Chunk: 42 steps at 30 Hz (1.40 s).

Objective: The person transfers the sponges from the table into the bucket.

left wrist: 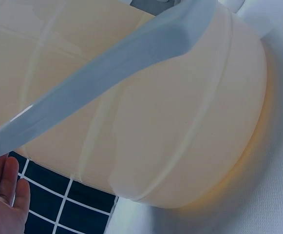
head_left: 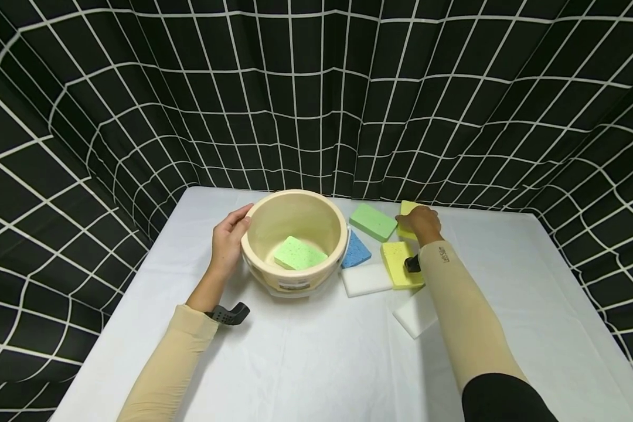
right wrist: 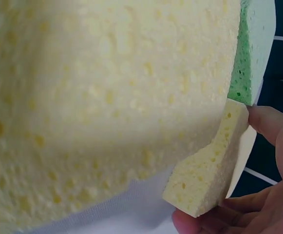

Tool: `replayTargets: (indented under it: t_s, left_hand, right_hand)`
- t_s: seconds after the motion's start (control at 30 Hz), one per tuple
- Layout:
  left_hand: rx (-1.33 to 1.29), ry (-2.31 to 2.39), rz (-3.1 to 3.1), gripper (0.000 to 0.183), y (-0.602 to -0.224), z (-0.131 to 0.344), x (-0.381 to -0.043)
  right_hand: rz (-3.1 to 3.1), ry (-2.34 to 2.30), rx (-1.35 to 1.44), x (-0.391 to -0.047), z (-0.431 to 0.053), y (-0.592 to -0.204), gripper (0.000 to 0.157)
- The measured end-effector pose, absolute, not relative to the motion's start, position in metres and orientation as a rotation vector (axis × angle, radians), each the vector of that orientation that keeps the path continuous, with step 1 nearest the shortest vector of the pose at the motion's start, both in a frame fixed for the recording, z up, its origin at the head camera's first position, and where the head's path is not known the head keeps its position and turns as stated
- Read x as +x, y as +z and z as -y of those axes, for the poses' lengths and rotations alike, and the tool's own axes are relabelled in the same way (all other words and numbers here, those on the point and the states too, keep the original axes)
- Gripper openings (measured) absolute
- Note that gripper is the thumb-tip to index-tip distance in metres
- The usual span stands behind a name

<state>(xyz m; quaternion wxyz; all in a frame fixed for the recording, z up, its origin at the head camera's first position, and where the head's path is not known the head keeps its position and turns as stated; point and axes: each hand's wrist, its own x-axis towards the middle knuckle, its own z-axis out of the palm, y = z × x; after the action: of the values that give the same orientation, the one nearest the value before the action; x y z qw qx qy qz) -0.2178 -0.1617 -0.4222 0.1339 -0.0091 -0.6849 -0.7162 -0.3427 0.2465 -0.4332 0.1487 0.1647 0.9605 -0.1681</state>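
Observation:
A cream bucket (head_left: 295, 202) stands left of centre with a light green sponge (head_left: 299, 254) inside. My left hand (head_left: 230, 237) holds the bucket's left rim, thumb at the edge and fingers along the outer wall. Its pale handle (left wrist: 102, 80) hangs down the side in the left wrist view. At the back right, my right hand (head_left: 421, 223) grips a yellow sponge (head_left: 408, 208) between thumb and fingers. In the right wrist view this yellow sponge (right wrist: 204, 168) shows between the thumb and fingertips. Another yellow sponge (head_left: 401, 266) lies just nearer, under the wrist.
Between bucket and right hand lie a green sponge (head_left: 373, 222), a blue sponge (head_left: 357, 251) and a white pad (head_left: 368, 279). A second white pad (head_left: 417, 313) is partly hidden under the right forearm. Dark gridded curtain (head_left: 316, 99) surrounds the white-covered table (head_left: 316, 363).

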Motion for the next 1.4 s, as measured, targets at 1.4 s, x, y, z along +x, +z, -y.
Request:
replayTargets:
  t_s: [1.4]
  left_hand:
    - [-0.014,-2.084,1.984,0.036,-0.421,0.162,-0.218]
  right_hand:
    - [-2.892,-0.476,0.268,-0.33,-0.251,-0.393,0.081]
